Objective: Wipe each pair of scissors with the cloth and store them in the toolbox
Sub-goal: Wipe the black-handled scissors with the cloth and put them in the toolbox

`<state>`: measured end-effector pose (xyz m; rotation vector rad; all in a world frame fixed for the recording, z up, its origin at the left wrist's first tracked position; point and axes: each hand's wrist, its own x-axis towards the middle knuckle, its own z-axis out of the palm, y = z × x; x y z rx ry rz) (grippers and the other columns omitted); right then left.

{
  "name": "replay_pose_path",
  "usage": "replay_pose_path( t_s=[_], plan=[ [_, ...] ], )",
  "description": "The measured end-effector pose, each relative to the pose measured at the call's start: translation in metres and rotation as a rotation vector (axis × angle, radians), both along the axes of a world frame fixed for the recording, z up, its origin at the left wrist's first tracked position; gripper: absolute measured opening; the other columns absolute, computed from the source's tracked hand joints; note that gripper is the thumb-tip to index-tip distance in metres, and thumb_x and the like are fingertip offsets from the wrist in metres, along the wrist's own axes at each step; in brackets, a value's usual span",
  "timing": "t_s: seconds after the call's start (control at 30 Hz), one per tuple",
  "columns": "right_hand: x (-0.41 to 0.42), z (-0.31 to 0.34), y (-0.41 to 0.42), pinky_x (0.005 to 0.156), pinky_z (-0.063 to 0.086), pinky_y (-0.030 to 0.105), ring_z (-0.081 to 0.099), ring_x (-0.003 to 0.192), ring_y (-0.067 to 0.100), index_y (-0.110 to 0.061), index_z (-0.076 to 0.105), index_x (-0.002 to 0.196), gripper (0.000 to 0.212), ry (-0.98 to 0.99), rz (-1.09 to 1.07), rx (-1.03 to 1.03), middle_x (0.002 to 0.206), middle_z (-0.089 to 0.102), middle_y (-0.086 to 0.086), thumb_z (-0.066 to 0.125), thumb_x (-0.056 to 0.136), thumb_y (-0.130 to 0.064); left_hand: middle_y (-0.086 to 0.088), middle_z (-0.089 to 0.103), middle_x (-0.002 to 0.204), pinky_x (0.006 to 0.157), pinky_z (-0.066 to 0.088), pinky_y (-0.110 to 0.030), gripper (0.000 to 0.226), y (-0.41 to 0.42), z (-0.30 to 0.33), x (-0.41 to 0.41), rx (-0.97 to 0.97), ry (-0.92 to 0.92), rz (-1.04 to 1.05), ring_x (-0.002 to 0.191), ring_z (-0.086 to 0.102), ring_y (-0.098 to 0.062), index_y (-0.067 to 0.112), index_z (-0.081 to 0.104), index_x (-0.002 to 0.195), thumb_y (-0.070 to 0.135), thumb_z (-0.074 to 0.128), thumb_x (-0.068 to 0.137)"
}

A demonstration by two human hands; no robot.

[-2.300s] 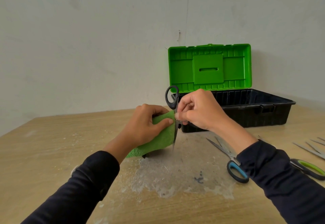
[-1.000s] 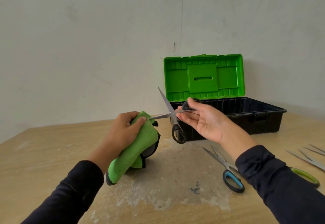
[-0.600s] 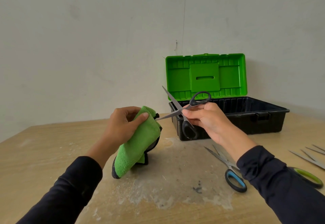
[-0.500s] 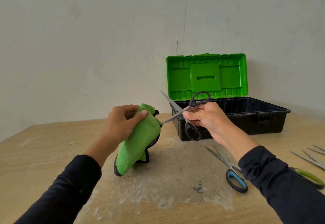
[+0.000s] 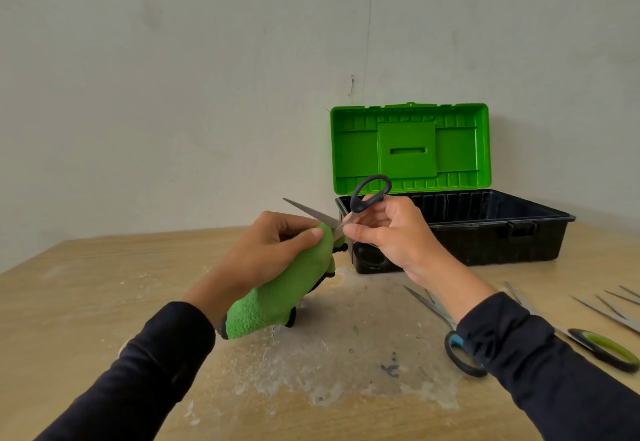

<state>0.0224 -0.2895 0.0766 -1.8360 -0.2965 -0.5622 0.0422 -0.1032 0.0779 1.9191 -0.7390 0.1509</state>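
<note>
Head view: wiping step in hand, on the black-handled scissors (image 5: 360,206). Left hand (image 5: 273,250) grips the green cloth (image 5: 280,297), fingers and thumb curled round it and closed over one blade; the other blade pokes out up-left, so the scissors are spread. Right hand (image 5: 391,232) pinches the scissors near the pivot, fingers curled, one black loop sticking up above the knuckles. Both are held above the table (image 5: 86,302), just in front of the toolbox (image 5: 485,236), whose lid is up. Next move, I'd judge: draw the blade through the cloth, do the other blade, close them, drop them in the box. Blue-handled scissors (image 5: 457,350) and green-handled scissors (image 5: 609,350) lie at right, not yet wiped by the look of it.
</note>
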Motion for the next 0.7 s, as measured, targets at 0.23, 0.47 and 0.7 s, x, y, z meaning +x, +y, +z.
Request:
replay_pose_path(
  t_s=[0.23, 0.47, 0.7],
  plan=[
    [0.0, -0.002, 0.005, 0.078, 0.052, 0.037, 0.062, 0.07, 0.019, -0.009, 0.065, 0.072, 0.013, -0.014, 0.031, 0.039, 0.072, 0.067, 0.003, 0.074, 0.072, 0.0, -0.013, 0.074, 0.088, 0.067, 0.058, -0.028, 0.024, 0.001, -0.001, 0.0, -0.133, 0.2, -0.07, 0.075, 0.069, -0.022, 0.007, 0.073, 0.095, 0.015, 0.071, 0.072],
    [-0.001, -0.01, 0.017, 0.079, 0.052, 0.044, 0.06, 0.074, 0.023, -0.012, 0.062, 0.067, 0.018, 0.002, 0.031, 0.062, 0.076, 0.066, 0.012, 0.074, 0.072, 0.0, -0.015, 0.067, 0.078, 0.06, 0.052, -0.027, 0.026, -0.007, -0.01, 0.007, -0.235, 0.269, 0.054, 0.067, 0.061, -0.022, 0.005, 0.066, 0.077, 0.011, 0.081, 0.057],
    [-0.004, -0.004, 0.016, 0.071, 0.053, 0.035, 0.059, 0.07, 0.018, -0.014, 0.06, 0.064, 0.022, 0.034, 0.017, 0.103, 0.07, 0.063, 0.005, 0.073, 0.074, 0.0, -0.029, 0.066, 0.099, 0.075, 0.052, -0.037, 0.033, -0.005, -0.007, 0.008, -0.152, 0.158, 0.018, 0.079, 0.062, -0.026, -0.003, 0.065, 0.096, 0.012, 0.076, 0.069]
  ],
)
